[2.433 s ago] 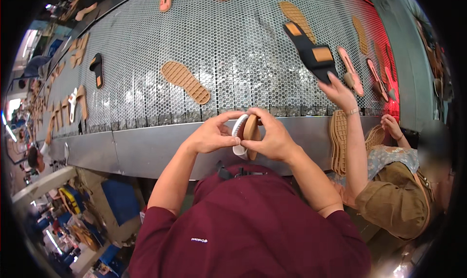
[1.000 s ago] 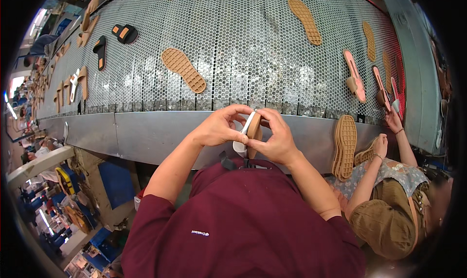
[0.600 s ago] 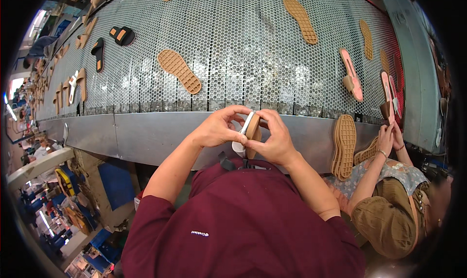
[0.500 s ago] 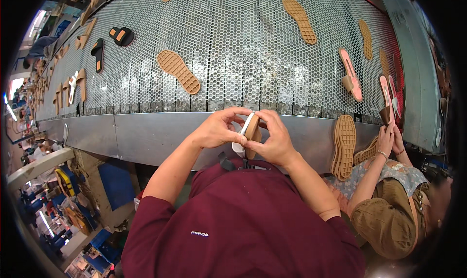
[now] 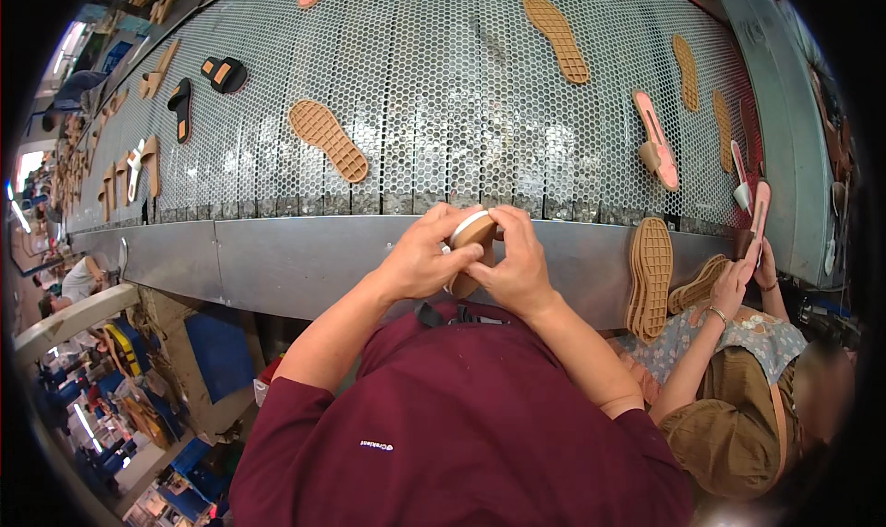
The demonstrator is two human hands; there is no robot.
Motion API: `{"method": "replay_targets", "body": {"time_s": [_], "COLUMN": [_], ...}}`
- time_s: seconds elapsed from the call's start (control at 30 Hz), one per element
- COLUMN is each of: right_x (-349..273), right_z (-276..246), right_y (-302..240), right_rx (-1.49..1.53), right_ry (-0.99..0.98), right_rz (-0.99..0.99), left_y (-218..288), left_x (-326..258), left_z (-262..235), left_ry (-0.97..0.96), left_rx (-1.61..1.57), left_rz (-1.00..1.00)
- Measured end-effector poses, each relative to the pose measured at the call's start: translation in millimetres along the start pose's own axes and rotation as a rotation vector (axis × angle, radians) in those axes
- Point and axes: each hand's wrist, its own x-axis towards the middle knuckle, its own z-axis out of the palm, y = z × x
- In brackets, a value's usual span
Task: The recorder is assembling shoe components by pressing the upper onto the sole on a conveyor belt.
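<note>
**Two-hand grip on a white-and-tan sandal, in front of the torso**

Left hand and right hand both clamped on the same sandal, one per side, fingertips nearly meeting at its upper end. Left thumb lies across the tan face; right thumb sits just below it. Sandal is held up in the hands, seen over the metal ledge and near the close edge of the mesh conveyor. Can't tell if it touches the ledge; no support under it shows.

Handling, my judgement: pinch evenly from both sides, thumbs against fingers, so the white rim and tan sole sit flush all round. Work along the edge in small shifts instead of one hard squeeze. Best to leave one hand firm while the other moves; a loose grip could let the layers skew. Thumbs should stay off the white strap to avoid marks. Whether the layers are bonded: can't tell.

Orientation: long axis runs roughly away from the body, from near the waist toward the conveyor, leaning a bit right at the far end. Rounded end points at the conveyor, white rim outermost there, tan face turned up toward the camera and the wearer. Strongly foreshortened; lower end mostly behind fingers, so toe versus heel not clear.
</note>
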Motion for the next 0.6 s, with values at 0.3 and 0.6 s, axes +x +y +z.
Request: {"method": "replay_targets", "body": {"time_s": [0.3,0.6], "right_x": [34,43], "right_z": [-42,-53], "right_y": [6,10], "right_rx": [0.442,0.418], "right_ry": [-0.288,-0.362], "right_rz": [0.149,0.079], "left_y": [-2,8], "left_x": [2,4], "left_z": [6,16], "left_ry": [0.097,0.169], "left_rx": [-0.159,-0.074], "left_rz": [-0.068,-0.051]}}
